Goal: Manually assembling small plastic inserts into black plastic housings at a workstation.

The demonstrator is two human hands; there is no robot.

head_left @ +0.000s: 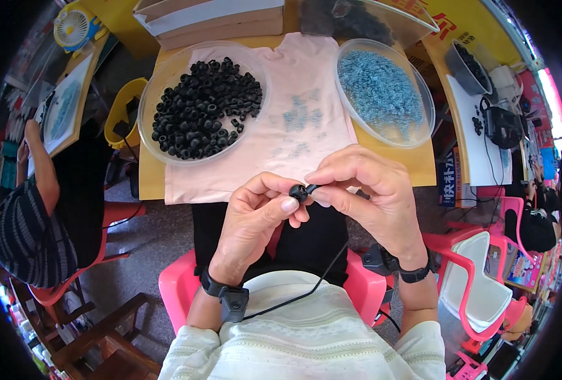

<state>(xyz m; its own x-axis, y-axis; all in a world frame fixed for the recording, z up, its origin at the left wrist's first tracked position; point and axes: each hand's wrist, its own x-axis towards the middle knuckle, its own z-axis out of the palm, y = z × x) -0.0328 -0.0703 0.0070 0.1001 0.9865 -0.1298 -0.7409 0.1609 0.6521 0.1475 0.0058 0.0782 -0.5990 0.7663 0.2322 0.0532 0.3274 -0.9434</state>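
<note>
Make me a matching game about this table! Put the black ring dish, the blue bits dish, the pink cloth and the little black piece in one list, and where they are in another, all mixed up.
Things:
1. clear dish of black rings
2. clear dish of blue bits
3. pink cloth
4. small black piece

Places:
A. spread on the table between the two dishes
B. pinched between the fingertips of the left hand and the right hand
C. on the person's right side of the table
D. on the person's left side of the table

Pairs: 1-D, 2-C, 3-A, 4-B
</note>
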